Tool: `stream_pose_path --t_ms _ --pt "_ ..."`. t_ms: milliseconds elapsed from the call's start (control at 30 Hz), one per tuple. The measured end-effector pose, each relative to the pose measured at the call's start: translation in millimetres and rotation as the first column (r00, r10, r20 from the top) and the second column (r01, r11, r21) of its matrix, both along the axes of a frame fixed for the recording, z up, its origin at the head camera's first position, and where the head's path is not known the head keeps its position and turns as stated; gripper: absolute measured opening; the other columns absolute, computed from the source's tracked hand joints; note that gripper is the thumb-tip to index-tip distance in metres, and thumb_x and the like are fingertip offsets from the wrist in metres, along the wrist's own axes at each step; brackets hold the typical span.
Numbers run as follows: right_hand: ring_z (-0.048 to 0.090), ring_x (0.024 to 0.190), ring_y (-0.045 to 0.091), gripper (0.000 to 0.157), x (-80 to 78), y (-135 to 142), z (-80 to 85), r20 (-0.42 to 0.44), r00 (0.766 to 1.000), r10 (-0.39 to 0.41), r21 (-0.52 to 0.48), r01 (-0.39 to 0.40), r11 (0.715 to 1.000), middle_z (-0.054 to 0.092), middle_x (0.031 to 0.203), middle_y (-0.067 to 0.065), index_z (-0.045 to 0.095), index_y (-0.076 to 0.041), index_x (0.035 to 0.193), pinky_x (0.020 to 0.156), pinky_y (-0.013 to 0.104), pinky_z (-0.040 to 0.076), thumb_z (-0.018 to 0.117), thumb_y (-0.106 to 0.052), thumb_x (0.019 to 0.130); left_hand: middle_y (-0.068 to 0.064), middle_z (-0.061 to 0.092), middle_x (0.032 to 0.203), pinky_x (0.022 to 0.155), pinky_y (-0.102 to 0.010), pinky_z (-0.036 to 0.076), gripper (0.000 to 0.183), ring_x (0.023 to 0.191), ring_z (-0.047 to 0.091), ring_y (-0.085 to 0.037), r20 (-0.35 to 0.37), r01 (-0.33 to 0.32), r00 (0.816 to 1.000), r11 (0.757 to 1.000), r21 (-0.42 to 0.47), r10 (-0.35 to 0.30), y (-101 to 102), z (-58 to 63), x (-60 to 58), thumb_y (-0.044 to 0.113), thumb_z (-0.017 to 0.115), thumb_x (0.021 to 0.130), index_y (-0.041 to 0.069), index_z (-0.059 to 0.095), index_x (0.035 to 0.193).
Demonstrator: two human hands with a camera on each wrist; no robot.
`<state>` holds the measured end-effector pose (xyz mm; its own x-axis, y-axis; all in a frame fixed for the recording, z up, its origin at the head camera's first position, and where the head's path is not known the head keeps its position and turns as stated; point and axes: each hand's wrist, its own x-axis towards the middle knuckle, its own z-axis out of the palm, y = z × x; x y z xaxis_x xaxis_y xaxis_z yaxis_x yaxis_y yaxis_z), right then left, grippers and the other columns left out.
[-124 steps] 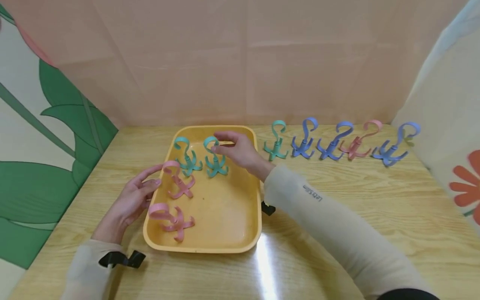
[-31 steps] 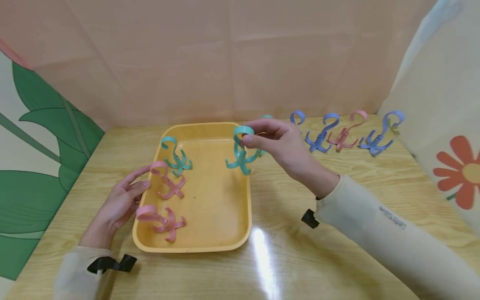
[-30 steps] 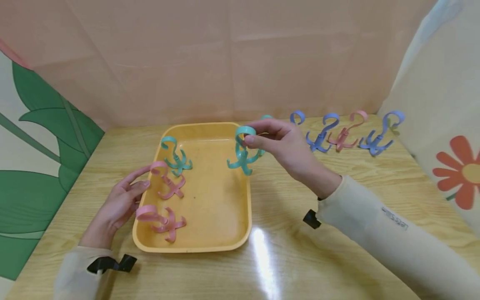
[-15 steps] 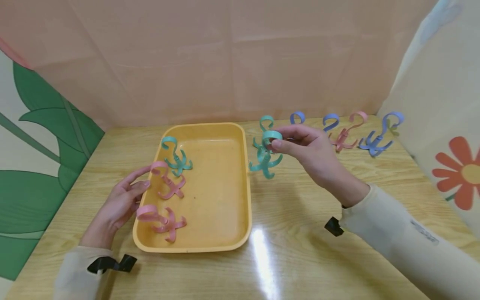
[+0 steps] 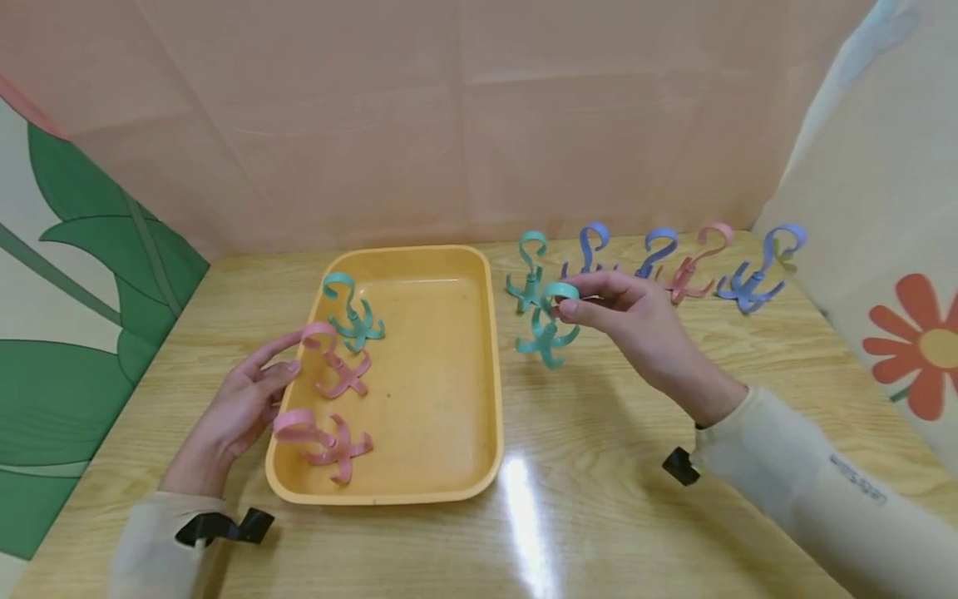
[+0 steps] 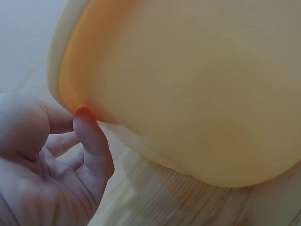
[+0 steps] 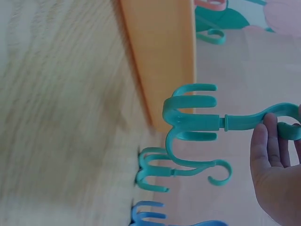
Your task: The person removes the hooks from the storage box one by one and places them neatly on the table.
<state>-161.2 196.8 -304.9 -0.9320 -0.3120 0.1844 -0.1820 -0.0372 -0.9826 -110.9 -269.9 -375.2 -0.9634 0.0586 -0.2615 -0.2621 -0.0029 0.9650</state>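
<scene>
Up the sleeve (image 5: 797, 482) from the right hand (image 5: 642, 326), there's small dark lettering (image 5: 858, 480), but it's too blurred to read!

The left hand (image 6: 56, 183) pinches the edge of the yellow tray (image 6: 188, 84) at lower left, one fingertip (image 6: 83, 114) glowing reddish against it. The tray's smooth side fills most of the view, with dim patches, perhaps shadows, toward its lower part. Wood-grained tabletop (image 6: 188, 205) shows below.

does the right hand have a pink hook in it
No, the right wrist view shows the right hand gripping a green hook by its curled end.
</scene>
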Motion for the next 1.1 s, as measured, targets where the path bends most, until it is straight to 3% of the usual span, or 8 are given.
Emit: stream_pose_path --t_ms 667,1100 --pt "0.073 0.094 0.021 0.020 -12.5 0 -36.4 0.048 0.999 0.008 -0.058 -0.006 0.998 0.074 0.103 0.010 0.070 0.002 0.112 0.088 0.033 0.056 0.071 0.001 0.093 0.001 0.068 0.106 0.065 -0.026 0.057 0.051 0.087 0.068 -0.013 -0.017 -0.002 1.000 1.000 0.015 0.002 -1 -2.7 0.1 0.026 0.061 0.103 0.024 0.045 0.151" --pt "0.071 0.094 0.017 0.025 -20.3 -10 -42.0 0.074 0.997 -0.014 -0.018 0.015 1.000 0.073 0.106 0.012 0.068 0.005 0.115 0.087 0.033 0.056 0.073 -0.003 0.092 0.002 0.068 0.106 0.063 -0.025 0.056 0.053 0.085 0.067 -0.012 -0.010 -0.002 1.000 1.000 -0.014 0.002 0 -0.8 0.5 0.027 0.060 0.103 0.023 0.042 0.153"
